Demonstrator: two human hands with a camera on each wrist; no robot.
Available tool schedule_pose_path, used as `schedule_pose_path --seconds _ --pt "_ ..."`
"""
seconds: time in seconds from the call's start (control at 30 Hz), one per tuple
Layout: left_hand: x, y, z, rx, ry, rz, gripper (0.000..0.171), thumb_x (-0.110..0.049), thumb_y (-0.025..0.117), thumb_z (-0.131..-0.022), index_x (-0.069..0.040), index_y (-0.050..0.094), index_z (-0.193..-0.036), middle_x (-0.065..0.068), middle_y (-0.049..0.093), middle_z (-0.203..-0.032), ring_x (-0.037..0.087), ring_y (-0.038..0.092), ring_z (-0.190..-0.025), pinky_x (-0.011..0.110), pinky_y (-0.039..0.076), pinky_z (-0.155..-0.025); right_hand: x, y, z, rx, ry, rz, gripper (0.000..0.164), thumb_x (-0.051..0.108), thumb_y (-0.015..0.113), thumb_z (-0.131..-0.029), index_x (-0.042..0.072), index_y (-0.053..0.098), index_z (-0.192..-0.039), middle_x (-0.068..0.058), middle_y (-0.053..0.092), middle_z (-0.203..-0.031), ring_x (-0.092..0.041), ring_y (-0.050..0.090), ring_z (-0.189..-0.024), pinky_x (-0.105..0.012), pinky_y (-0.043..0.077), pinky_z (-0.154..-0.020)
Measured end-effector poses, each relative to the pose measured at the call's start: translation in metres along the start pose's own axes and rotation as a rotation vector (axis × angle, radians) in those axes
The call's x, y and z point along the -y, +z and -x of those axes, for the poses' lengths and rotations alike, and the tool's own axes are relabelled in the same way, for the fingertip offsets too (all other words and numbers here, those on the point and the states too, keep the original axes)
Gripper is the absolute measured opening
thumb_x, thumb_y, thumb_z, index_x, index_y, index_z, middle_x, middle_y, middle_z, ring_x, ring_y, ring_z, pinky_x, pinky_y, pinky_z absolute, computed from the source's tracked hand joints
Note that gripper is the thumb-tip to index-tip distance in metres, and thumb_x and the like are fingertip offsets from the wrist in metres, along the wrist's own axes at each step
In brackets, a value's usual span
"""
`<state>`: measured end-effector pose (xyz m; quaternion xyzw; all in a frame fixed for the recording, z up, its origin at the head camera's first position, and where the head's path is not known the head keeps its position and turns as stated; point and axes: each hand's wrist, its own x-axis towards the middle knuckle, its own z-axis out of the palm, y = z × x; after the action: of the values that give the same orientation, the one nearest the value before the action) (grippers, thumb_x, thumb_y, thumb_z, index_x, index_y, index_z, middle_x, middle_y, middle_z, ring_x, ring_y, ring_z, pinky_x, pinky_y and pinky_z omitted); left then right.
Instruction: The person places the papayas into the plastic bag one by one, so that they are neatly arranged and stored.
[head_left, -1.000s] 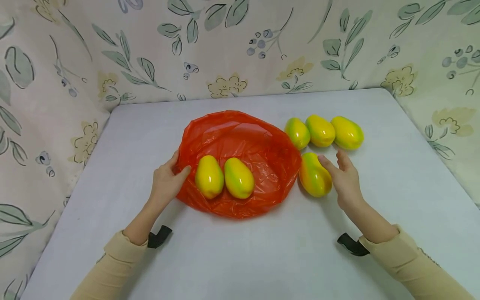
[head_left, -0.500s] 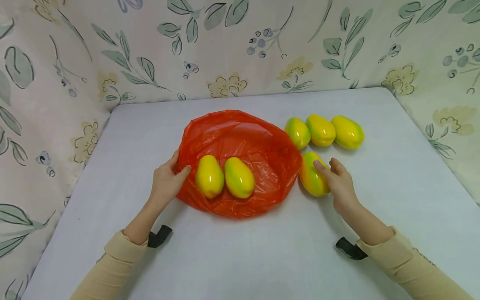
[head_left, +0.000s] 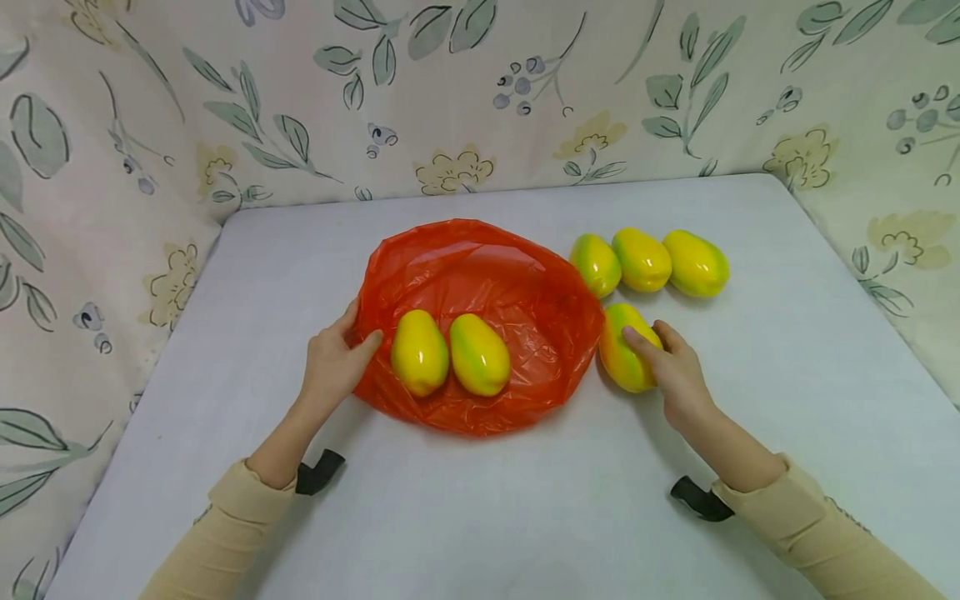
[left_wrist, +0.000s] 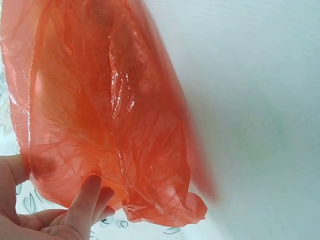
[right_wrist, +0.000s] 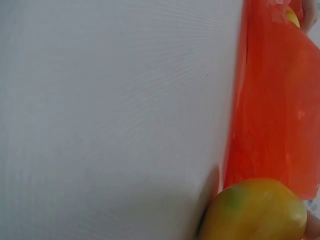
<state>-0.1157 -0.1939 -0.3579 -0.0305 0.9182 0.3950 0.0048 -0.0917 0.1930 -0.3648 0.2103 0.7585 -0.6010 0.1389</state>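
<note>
A red plastic bag [head_left: 540,350] stands with its mouth spread wide, and two glossy yellow-green mangoes [head_left: 418,354] show inside it. My left hand [head_left: 333,358] holds the bag's left rim, thumb inside the mouth; in the left wrist view its fingers lie against the outside of the thin red plastic [left_wrist: 100,135]. My right hand [head_left: 678,371] grips another mango [head_left: 621,354] just right of the bag, thumb on top and fingers at its far side. That mango [right_wrist: 255,210] appears close to the bag's side in the right wrist view.
Three more mangoes [head_left: 641,260] lie in a row behind the gripped one, at the bag's back right. Everything rests on a white-covered table [head_left: 480,517]. A floral cloth [head_left: 480,108] hangs behind and along the sides.
My right hand has moved left onto the nearest loose mango and closed its thumb and fingers around it. The left hand and bag have stayed in place.
</note>
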Motion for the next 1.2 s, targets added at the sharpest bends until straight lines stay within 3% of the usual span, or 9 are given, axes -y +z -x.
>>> schedule_pose_path --seconds 0.2,0.47,0.63,0.83,1.03,1.2 --pt "-0.0008 0.0002 0.0003 0.004 -0.01 -0.002 0.061 -0.02 0.055 -0.096 -0.001 0.032 -0.15 0.024 0.066 -0.1 0.025 0.049 -0.068 0.02 0.049 -0.06 0.0002 0.0006 0.0 0.007 0.023 0.021 0.086 0.047 0.05 -0.097 0.005 0.003 -0.156 -0.015 0.002 -0.162 -0.034 0.003 -0.147 -0.049 0.009 -0.117" --pt "-0.0004 0.0005 0.0003 0.002 -0.002 -0.003 0.061 -0.02 0.055 -0.096 -0.001 0.033 -0.15 0.024 0.067 -0.099 0.025 0.049 -0.067 0.021 0.05 -0.06 -0.0012 0.0006 -0.0009 0.01 0.033 0.019 0.083 0.049 0.051 -0.096 0.001 0.016 -0.155 -0.021 0.019 -0.157 -0.036 0.022 -0.136 -0.05 0.02 -0.114" --pt "-0.0002 0.0004 0.0004 0.002 0.002 -0.001 0.061 -0.02 0.055 -0.097 -0.001 0.032 -0.15 0.025 0.065 -0.112 0.026 0.052 -0.071 0.022 0.051 -0.063 -0.0033 -0.0005 -0.0019 0.012 0.028 0.028 0.083 0.049 0.051 -0.096 0.001 0.017 -0.154 -0.021 0.02 -0.157 -0.036 0.023 -0.136 -0.05 0.021 -0.114" --pt "-0.0001 0.0002 0.0006 0.005 -0.002 -0.001 0.061 -0.02 0.055 -0.097 -0.002 0.032 -0.15 0.025 0.065 -0.111 0.026 0.051 -0.071 0.022 0.051 -0.063 -0.0043 -0.0009 -0.0022 0.006 0.03 0.018 0.082 0.049 0.051 -0.096 0.001 0.019 -0.154 -0.021 0.022 -0.156 -0.035 0.024 -0.134 -0.05 0.022 -0.114" --pt "0.0001 -0.0003 0.001 -0.001 0.007 0.0 0.061 -0.019 0.055 -0.097 -0.002 0.032 -0.15 0.025 0.059 -0.127 0.028 0.056 -0.081 0.029 0.055 -0.07 -0.0022 -0.0011 -0.0001 -0.018 0.045 -0.021 0.082 0.05 0.052 -0.096 0.003 0.021 -0.154 -0.019 0.023 -0.156 -0.033 0.027 -0.133 -0.047 0.024 -0.114" --pt "0.0003 -0.0005 0.0014 -0.005 0.008 -0.002 0.06 -0.019 0.055 -0.097 -0.002 0.032 -0.15 0.025 0.062 -0.123 0.029 0.056 -0.078 0.028 0.054 -0.068 0.0007 -0.0045 0.0007 -0.028 0.052 -0.053 0.084 0.052 0.052 -0.095 0.004 0.018 -0.155 -0.018 0.02 -0.158 -0.033 0.026 -0.134 -0.046 0.023 -0.114"
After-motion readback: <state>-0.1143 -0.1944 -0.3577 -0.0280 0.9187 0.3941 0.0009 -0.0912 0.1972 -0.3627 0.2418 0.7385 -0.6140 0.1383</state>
